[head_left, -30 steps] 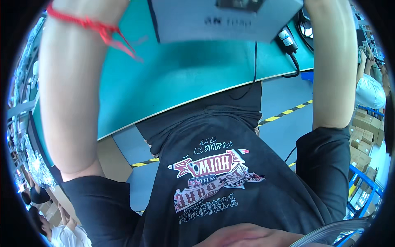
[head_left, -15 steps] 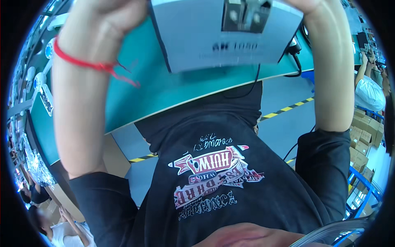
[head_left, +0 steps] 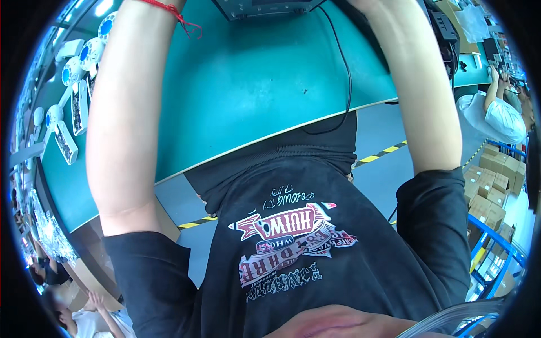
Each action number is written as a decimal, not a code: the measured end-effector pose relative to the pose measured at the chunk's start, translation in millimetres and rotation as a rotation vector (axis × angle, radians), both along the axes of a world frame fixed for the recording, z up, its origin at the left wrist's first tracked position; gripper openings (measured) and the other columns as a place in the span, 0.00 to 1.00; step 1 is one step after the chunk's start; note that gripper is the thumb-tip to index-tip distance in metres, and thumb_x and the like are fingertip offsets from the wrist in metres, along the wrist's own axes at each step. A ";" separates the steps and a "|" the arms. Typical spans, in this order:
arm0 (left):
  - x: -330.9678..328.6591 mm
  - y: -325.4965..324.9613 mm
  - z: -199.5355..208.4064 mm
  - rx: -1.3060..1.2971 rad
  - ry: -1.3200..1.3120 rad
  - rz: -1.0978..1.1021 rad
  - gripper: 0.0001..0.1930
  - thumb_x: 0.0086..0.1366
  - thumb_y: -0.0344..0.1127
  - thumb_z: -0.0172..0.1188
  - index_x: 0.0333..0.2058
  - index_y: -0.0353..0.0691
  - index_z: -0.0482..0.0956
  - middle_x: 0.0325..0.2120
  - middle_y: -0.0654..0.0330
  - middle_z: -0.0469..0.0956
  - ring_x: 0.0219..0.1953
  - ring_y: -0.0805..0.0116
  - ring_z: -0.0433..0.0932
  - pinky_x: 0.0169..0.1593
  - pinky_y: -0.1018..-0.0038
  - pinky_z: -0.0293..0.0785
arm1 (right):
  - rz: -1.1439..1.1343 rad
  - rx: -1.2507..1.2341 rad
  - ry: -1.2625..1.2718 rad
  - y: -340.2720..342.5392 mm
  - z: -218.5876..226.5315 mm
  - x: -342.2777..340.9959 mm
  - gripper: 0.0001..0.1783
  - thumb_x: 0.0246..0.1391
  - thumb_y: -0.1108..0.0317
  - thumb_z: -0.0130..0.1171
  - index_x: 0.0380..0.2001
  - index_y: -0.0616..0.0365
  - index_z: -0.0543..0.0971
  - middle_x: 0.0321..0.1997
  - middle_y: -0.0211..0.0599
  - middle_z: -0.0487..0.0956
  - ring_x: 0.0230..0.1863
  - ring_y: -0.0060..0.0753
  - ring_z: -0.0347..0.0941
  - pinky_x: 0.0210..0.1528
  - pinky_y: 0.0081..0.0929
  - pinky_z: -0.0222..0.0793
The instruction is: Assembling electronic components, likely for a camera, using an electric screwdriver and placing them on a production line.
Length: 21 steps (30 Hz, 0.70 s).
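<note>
Both my forearms reach forward across the green tabletop (head_left: 253, 79). At the top edge between them is the lower part of a black boxy device (head_left: 267, 8); the rest of it is cut off. My left hand lies beyond the top edge, and only the forearm with a red string bracelet (head_left: 172, 8) shows. Just the base of my right hand (head_left: 366, 4) appears at the top, right of the device, its fingers out of sight. A thin black cable (head_left: 346, 62) curves from near the device over the table's front edge.
White jointed parts with round blue faces (head_left: 72, 70) stand at the table's left end. Dark equipment (head_left: 445, 31) with cables sits at the right. Stacked cartons (head_left: 487, 191) and a blue rail (head_left: 496, 253) are right of me. Other people (head_left: 496, 118) are at both sides.
The pale grey printed box face between my hands has left the view. Both arms have moved farther forward. A black device bottom now shows at the top; whether it is the same object, I cannot tell.
</note>
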<state>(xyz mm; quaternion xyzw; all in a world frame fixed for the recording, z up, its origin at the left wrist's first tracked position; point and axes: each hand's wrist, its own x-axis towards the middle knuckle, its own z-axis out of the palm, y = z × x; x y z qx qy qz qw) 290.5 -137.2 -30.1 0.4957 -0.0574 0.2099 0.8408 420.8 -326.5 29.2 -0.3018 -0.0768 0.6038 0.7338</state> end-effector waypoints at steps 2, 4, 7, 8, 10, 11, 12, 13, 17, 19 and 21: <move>8.4 14.7 8.1 -0.044 -0.047 -0.105 0.25 0.76 0.39 0.41 0.59 0.23 0.72 0.49 0.42 0.82 0.43 0.51 0.87 0.43 0.63 0.89 | -0.194 -0.003 -0.314 16.2 -3.4 -17.4 0.28 0.68 0.51 0.49 0.56 0.66 0.74 0.56 0.49 0.78 0.52 0.40 0.76 0.50 0.36 0.72; 12.0 22.7 7.6 -0.085 -0.091 -0.218 0.25 0.76 0.39 0.38 0.60 0.24 0.71 0.51 0.42 0.82 0.45 0.50 0.86 0.47 0.63 0.89 | -0.401 -0.003 -0.622 25.8 -13.9 -33.2 0.28 0.67 0.50 0.50 0.56 0.65 0.75 0.57 0.48 0.78 0.52 0.39 0.76 0.49 0.36 0.73; -3.9 16.5 -35.0 -0.139 -0.066 -0.144 0.25 0.76 0.38 0.39 0.60 0.24 0.71 0.50 0.42 0.82 0.45 0.51 0.86 0.47 0.63 0.89 | -0.403 -0.019 -0.606 30.3 -58.1 -45.8 0.28 0.67 0.50 0.51 0.57 0.65 0.75 0.57 0.49 0.78 0.53 0.39 0.76 0.50 0.36 0.72; -3.9 13.1 -35.3 -0.169 -0.066 -0.110 0.25 0.76 0.37 0.39 0.60 0.24 0.71 0.50 0.42 0.82 0.45 0.51 0.86 0.47 0.62 0.89 | -0.405 -0.030 -0.610 31.3 -57.6 -44.8 0.29 0.66 0.51 0.51 0.57 0.65 0.75 0.58 0.49 0.78 0.53 0.39 0.76 0.51 0.37 0.72; 0.5 12.2 -32.7 -0.193 -0.074 -0.078 0.24 0.76 0.37 0.39 0.60 0.24 0.71 0.50 0.42 0.82 0.45 0.51 0.86 0.47 0.62 0.89 | -0.410 -0.033 -0.621 34.2 -54.9 -42.7 0.29 0.66 0.51 0.51 0.57 0.65 0.74 0.58 0.50 0.78 0.53 0.39 0.76 0.51 0.37 0.72; 1.6 12.3 -31.9 -0.202 -0.070 -0.061 0.24 0.76 0.37 0.39 0.60 0.24 0.71 0.50 0.42 0.82 0.45 0.51 0.86 0.47 0.62 0.89 | -0.400 -0.029 -0.610 35.1 -53.9 -43.3 0.29 0.66 0.51 0.51 0.58 0.65 0.74 0.58 0.50 0.78 0.53 0.40 0.76 0.51 0.37 0.72; 2.7 12.6 -31.3 -0.212 -0.066 -0.043 0.24 0.76 0.37 0.39 0.60 0.24 0.71 0.50 0.42 0.82 0.46 0.52 0.86 0.47 0.62 0.89 | -0.389 -0.026 -0.598 36.1 -53.3 -43.6 0.29 0.66 0.50 0.50 0.58 0.65 0.74 0.58 0.50 0.78 0.53 0.40 0.76 0.52 0.37 0.72; 3.5 13.2 -30.8 -0.222 -0.061 -0.025 0.24 0.76 0.36 0.39 0.60 0.24 0.71 0.50 0.42 0.82 0.46 0.52 0.86 0.47 0.63 0.89 | -0.377 -0.023 -0.586 37.2 -53.0 -43.7 0.29 0.66 0.50 0.50 0.58 0.65 0.74 0.58 0.50 0.78 0.53 0.40 0.76 0.52 0.37 0.72; 6.7 16.2 -29.9 -0.231 -0.072 -0.040 0.23 0.76 0.36 0.39 0.59 0.24 0.71 0.49 0.42 0.82 0.45 0.53 0.86 0.46 0.64 0.89 | -0.183 -0.043 -0.359 32.8 -39.8 -23.7 0.29 0.67 0.50 0.48 0.58 0.65 0.74 0.58 0.50 0.78 0.53 0.41 0.76 0.52 0.38 0.73; 8.0 17.8 -29.8 -0.229 -0.087 -0.073 0.23 0.76 0.37 0.39 0.59 0.25 0.71 0.49 0.42 0.82 0.45 0.53 0.87 0.45 0.65 0.90 | -0.002 -0.064 -0.143 29.8 -32.8 -12.1 0.29 0.68 0.50 0.47 0.59 0.65 0.74 0.58 0.51 0.78 0.53 0.41 0.76 0.53 0.38 0.73; 7.6 18.1 -30.3 -0.210 -0.049 -0.067 0.23 0.76 0.37 0.39 0.59 0.25 0.71 0.48 0.42 0.82 0.44 0.54 0.87 0.44 0.66 0.90 | -0.066 -0.079 -0.237 32.8 -33.4 -23.9 0.29 0.68 0.50 0.46 0.59 0.65 0.74 0.58 0.51 0.78 0.53 0.41 0.76 0.52 0.38 0.73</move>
